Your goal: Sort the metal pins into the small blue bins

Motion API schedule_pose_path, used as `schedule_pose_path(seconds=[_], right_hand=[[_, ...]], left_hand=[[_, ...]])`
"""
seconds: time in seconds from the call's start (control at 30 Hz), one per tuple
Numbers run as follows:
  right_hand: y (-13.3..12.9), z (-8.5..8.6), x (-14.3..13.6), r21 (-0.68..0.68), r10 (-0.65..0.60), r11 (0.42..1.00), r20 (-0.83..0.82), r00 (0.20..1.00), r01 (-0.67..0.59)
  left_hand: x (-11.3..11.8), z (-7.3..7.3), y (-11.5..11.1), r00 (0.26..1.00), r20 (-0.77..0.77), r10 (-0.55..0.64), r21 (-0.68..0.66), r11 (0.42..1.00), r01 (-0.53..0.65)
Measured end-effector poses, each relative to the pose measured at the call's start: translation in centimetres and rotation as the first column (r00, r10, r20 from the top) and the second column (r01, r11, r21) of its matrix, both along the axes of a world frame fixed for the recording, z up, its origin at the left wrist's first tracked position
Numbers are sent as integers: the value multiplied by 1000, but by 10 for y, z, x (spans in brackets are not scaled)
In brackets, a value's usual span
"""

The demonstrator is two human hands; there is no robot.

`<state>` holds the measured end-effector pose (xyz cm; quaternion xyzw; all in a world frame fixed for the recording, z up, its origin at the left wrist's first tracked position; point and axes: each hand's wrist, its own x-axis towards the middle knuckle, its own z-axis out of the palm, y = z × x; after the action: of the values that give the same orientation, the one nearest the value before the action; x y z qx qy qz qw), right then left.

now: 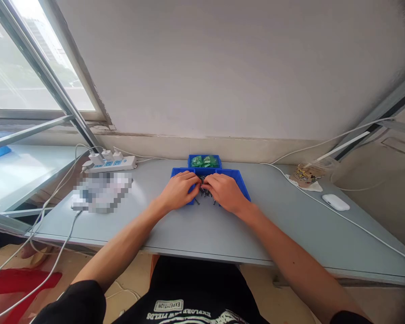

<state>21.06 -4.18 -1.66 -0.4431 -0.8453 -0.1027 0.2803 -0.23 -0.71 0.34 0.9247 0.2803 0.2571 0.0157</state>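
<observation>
Facing each other, fairly tightly curled, the left hand [182,186] sat at nine o'clock and the right hand [225,188] at three from dark metal pieces [205,192] on the bench [195,234] (roughly equally near); whether either pinched one, I couldn't tell.

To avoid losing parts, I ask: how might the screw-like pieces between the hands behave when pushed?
The screw-like pieces look thin and metallic, so probably stiff. Being slim and loose on the smooth-looking table, they may roll or slide apart when pushed.
</observation>
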Motion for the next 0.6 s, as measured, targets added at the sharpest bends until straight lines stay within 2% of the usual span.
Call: schedule_pose_path(seconds=[0.17,0.6], right_hand=[[-2,2,-1,27,52,998,-62,997,-50],[-3,3,-2,-52,4,999,-34,999,-6]], left_hand=[[0,0,0,1000,-10,1,14,1000,-1],[-1,-2,1,1000,-12,-1,-6,1000,1]])
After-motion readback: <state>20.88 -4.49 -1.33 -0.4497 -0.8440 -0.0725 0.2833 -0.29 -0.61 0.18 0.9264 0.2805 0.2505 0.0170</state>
